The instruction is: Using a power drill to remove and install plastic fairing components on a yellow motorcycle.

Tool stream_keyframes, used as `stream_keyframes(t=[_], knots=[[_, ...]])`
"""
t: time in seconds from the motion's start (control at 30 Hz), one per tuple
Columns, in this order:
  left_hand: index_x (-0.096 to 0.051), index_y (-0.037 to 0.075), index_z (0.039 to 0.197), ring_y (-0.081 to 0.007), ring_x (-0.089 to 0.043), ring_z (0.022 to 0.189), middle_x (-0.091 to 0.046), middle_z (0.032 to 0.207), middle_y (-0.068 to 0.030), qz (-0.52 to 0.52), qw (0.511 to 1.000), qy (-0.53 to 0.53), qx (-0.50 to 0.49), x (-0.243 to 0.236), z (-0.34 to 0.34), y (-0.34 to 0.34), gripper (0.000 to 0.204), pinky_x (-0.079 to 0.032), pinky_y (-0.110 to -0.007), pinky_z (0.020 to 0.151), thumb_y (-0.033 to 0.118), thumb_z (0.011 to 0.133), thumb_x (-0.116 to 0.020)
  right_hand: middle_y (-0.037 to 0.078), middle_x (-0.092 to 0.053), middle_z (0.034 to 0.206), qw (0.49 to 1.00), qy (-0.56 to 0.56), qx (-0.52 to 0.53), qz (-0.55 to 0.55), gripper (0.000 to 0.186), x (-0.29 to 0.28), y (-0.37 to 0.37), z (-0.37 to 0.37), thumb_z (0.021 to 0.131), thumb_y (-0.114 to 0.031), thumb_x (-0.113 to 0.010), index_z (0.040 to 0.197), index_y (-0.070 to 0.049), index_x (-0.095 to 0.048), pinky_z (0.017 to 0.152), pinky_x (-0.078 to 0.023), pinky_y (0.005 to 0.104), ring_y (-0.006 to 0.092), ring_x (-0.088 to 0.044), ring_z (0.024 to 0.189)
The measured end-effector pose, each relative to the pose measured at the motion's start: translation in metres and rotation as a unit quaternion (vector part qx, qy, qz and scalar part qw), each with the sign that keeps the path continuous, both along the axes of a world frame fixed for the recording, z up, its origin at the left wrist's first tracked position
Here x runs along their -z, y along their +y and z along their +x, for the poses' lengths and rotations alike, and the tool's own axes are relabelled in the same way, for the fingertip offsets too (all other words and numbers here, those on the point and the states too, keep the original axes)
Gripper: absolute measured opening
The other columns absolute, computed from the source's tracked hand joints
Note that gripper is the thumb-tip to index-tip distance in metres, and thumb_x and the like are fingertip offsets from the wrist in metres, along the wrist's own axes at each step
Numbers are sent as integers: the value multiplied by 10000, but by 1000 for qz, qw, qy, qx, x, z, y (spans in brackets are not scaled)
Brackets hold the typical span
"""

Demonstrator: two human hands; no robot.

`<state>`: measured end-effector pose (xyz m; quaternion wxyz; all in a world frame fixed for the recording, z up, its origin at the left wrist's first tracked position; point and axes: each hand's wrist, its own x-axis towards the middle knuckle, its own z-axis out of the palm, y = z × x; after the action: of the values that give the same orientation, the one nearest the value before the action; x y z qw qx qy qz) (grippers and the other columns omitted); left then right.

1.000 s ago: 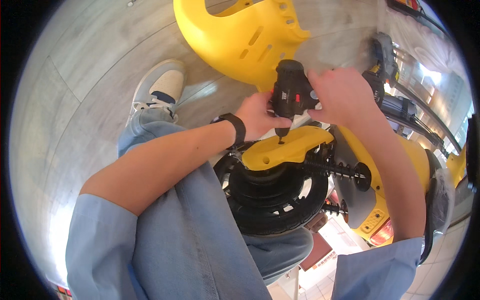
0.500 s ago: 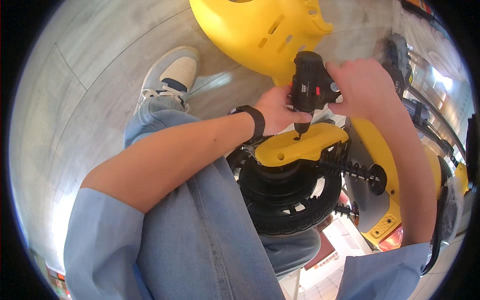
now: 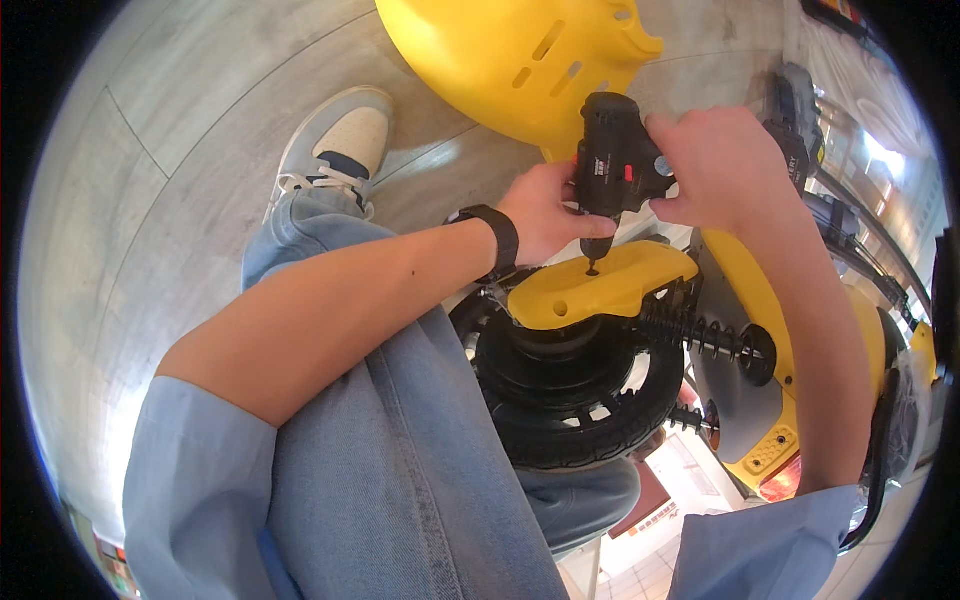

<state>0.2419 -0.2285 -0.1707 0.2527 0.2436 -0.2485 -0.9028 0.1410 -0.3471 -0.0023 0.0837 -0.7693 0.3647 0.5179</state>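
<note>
A black cordless drill (image 3: 612,150) points down at a yellow plastic cover (image 3: 600,285), its bit at a screw hole in the cover. My right hand (image 3: 722,165) is wrapped round the drill's handle. My left hand (image 3: 550,215) grips the front of the drill near its chuck, thumb across it; some of its fingers are hidden behind the tool. Below the cover is a black wheel with a tyre (image 3: 590,440). A coil-spring shock absorber (image 3: 710,340) runs from beside the cover toward the yellow and grey scooter body (image 3: 740,400).
A large yellow curved panel with slots (image 3: 500,70) lies on the wood-look floor (image 3: 190,200) ahead. My shoe (image 3: 340,140) rests at its left. Black tubes and cables (image 3: 860,240) are at the right. A red tail light (image 3: 782,480) sits low on the body.
The drill and both hands have shifted slightly up and to the left. The bit stays at the same hole in the cover, and both hands keep their hold.
</note>
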Motion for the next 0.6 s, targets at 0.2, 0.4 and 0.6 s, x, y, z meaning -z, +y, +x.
stream_keyframes(t=[0.2, 0.4, 0.6], knots=[[-497, -10, 1273, -171, -619, 1044, -654, 1150, -106, 29, 1000, -4, 12, 7, 4, 4, 512, -489, -332, 952, 30, 825, -741, 113, -669, 733, 999, -30, -8, 12, 350, 13, -7, 6, 576, -288, -819, 809, -76, -667, 700, -544, 406, 314, -675, 764], [-494, -2, 1283, -166, -616, 1049, -652, 1145, -102, 99, 995, 12, 4, 8, 2, 9, 517, -484, -326, 962, 32, 829, -740, 102, -670, 725, 999, -24, -20, 21, 303, 18, -10, 11, 557, -270, -821, 758, -83, -692, 703, -549, 393, 303, -676, 756], [-474, 0, 1305, -169, -605, 1063, -633, 1175, -104, 111, 993, 15, 21, 3, -3, 6, 513, -480, -322, 969, 7, 849, -709, 90, -678, 728, 1000, 8, -2, -5, 321, 15, -3, 7, 568, -303, -839, 755, -77, -706, 704, -553, 364, 275, -686, 758]])
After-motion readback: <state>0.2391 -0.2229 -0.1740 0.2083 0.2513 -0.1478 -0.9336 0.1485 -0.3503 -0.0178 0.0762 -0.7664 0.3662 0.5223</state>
